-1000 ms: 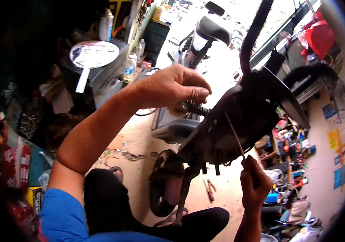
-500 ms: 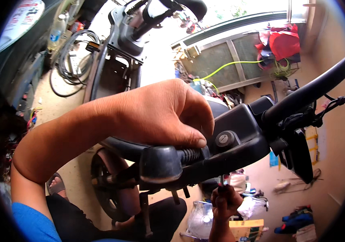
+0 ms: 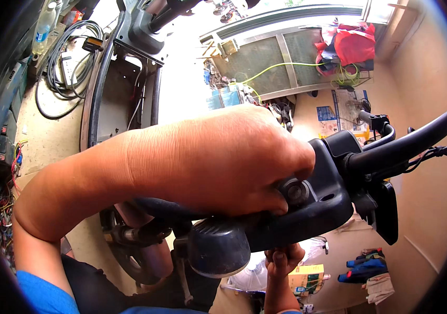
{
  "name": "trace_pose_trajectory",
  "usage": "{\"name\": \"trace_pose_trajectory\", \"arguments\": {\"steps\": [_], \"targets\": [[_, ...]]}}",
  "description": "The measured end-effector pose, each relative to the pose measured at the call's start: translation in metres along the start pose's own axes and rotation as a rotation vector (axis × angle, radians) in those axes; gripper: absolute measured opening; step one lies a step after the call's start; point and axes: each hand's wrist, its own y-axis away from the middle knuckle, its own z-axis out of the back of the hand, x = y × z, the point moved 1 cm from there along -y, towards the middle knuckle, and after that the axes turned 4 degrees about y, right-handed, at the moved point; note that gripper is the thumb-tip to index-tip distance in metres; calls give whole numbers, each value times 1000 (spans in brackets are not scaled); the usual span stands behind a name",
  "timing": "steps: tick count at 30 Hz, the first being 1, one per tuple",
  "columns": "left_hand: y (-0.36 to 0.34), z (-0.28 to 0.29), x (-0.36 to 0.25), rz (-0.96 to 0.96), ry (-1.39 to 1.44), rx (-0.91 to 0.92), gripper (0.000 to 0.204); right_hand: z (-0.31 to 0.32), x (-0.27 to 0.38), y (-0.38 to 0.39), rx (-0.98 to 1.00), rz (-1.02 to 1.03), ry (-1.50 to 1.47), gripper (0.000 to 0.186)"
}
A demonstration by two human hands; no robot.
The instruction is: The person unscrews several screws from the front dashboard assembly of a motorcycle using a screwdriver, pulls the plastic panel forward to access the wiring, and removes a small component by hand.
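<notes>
My left hand (image 3: 239, 162) reaches over the black plastic housing (image 3: 320, 209), its thumb and forefinger curled around the round key lock (image 3: 296, 192). Below the housing my right hand (image 3: 283, 259) is closed; what it grips is mostly hidden behind the plastic. A dark rounded lamp (image 3: 218, 251) sits at the housing's left end, under my left wrist. A black handlebar tube (image 3: 396, 152) rises from the housing to the right, with cables alongside. A wheel (image 3: 132, 254) shows below, partly covered.
Another black vehicle frame (image 3: 121, 94) stands behind. Coiled cable (image 3: 56, 78), a plastic bottle (image 3: 42, 36) and tangled wires (image 3: 14, 167) lie at the left. A metal-framed panel (image 3: 252, 70) with red cloth (image 3: 351, 44) is at the back. Folded dark blue items (image 3: 364, 269) lie at lower right.
The view has tilted over the housing. My left hand has moved right and down onto the key lock. My right hand, earlier on a thin rod, now shows only below the housing.
</notes>
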Motion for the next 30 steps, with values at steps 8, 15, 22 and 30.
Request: {"name": "trace_pose_trajectory", "arguments": {"steps": [8,15,22,30], "targets": [[-5,2,3,-250,-139,-17,32,6,-7,11,-90,3,0,39],[7,-8,14,-200,74,-203,19,15,-8,19,-74,-17,33,31],[49,-18,0,153,619,-239,15,17,-13,19,-59,15,94,37],[67,-42,1,95,626,-242,36,4,1,6,-65,-46,5,44]]}}
